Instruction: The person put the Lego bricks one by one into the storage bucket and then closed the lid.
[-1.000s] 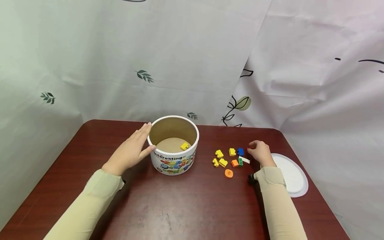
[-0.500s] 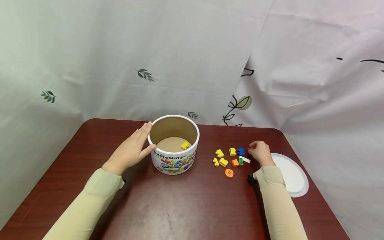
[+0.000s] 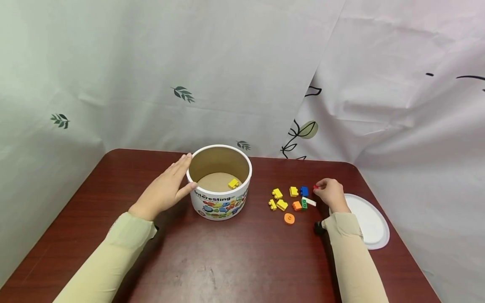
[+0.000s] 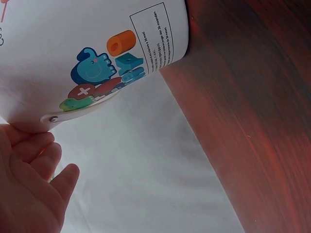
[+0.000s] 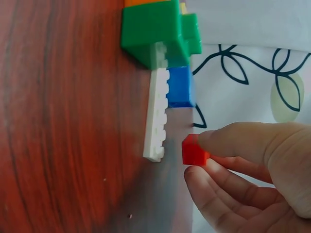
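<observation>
My left hand (image 3: pixel 163 191) lies with straight fingers against the left side of a white round bucket (image 3: pixel 219 210), thumb at its rim; the left wrist view shows its fingertips at the printed wall. Inside the bucket is a yellow toy brick (image 3: pixel 233 184). At the right of the table, my right hand (image 3: pixel 331 195) pinches a small red toy brick (image 5: pixel 194 150) between thumb and fingers, partly covering it. Beside that hand are a blue brick (image 3: pixel 304 191), a long white studded strip (image 5: pixel 156 116) and a green brick (image 5: pixel 150 34).
Several yellow bricks (image 3: pixel 282 205), an orange brick (image 3: pixel 297 205) and a rounded orange piece (image 3: pixel 289 219) lie between bucket and right hand. A white lid (image 3: pixel 369 221) lies right of the right forearm. Patterned cloth (image 3: pixel 227 84) hangs behind the table (image 3: pixel 227 269).
The right hand has shifted slightly to the right, and more of the red brick shows at its fingertips. The left hand and bucket have stayed put.
</observation>
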A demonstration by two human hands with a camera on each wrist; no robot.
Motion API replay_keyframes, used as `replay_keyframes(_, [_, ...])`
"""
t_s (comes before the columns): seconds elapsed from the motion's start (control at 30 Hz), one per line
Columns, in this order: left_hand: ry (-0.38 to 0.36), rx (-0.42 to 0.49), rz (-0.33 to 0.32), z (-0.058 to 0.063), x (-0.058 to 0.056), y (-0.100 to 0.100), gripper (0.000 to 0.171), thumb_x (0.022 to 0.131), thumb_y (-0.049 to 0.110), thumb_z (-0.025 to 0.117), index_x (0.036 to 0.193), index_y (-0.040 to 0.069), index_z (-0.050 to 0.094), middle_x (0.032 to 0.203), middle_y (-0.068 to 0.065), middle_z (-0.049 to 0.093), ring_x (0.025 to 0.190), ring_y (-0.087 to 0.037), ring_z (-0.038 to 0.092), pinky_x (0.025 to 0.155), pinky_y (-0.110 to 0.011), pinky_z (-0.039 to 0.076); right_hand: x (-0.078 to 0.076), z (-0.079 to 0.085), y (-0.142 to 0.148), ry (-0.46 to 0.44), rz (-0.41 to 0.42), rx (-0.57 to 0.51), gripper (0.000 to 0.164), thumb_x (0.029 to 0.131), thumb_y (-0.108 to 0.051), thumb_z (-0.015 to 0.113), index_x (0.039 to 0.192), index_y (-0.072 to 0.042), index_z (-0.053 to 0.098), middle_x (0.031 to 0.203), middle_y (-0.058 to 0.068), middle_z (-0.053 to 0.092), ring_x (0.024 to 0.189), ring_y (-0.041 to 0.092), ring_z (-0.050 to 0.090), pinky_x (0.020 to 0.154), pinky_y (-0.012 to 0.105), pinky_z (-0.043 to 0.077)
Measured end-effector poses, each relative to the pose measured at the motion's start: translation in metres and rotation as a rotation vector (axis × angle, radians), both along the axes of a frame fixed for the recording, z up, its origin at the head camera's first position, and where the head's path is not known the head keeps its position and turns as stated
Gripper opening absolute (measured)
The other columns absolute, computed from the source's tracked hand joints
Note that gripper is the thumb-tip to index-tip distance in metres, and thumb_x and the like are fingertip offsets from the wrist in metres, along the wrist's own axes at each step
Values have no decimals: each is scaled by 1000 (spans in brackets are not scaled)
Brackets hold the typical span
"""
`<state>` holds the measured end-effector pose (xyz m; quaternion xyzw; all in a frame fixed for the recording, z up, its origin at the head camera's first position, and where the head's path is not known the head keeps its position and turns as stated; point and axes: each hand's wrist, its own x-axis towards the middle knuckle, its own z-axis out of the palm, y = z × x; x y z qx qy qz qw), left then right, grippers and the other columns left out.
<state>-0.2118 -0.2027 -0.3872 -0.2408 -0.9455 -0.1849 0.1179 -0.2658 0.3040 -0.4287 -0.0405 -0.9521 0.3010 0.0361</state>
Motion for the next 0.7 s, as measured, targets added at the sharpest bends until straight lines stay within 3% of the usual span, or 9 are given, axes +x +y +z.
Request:
replay_keyframes(0.2, [-2, 4, -1, 1, 1, 0, 82, 101, 43, 60, 158, -4, 24, 164, -21, 25, 152, -37, 24, 123, -52, 22, 6, 6, -6, 73, 12, -34, 23, 93, -8, 73, 108, 9, 70, 100, 24, 70, 93, 38, 68, 86, 53, 58])
replay_keyframes(0.37, [3, 5, -3, 2, 1, 0, 82, 102, 42, 60, 158, -5, 24, 164, -21, 25, 152, -37, 24, 124, -52, 22, 12, 13, -16, 145, 7, -86, 26, 92, -12, 75, 110, 7, 71, 99, 22, 72, 92, 35, 70, 82, 44, 61])
replay_keyframes(0.5, [12, 5, -5, 1, 1, 0, 81, 101, 41, 61, 158, -5, 25, 164, -22, 26, 151, -38, 25, 124, -51, 22, 15, 17, -26, 186, 3, -143, 29, 92, -17, 76, 113, 4, 72, 101, 20, 73, 92, 33, 71, 85, 43, 61])
replay_keyframes(0.6, [17, 6, -6, 0, 0, 0, 81, 101, 41, 61, 157, -6, 26, 163, -23, 26, 151, -39, 26, 123, -52, 23, 17, 19, -34, 226, 7, -172, 30, 92, -20, 77, 113, 1, 73, 102, 18, 73, 92, 31, 72, 84, 32, 61])
replay_keyframes(0.7, [16, 10, -8, 0, 1, 0, 81, 102, 43, 59, 157, -6, 26, 163, -23, 26, 151, -39, 26, 123, -51, 23, 19, 23, -43, 283, 15, -221, 29, 91, -22, 79, 112, -2, 74, 102, 16, 74, 90, 29, 72, 76, 13, 55])
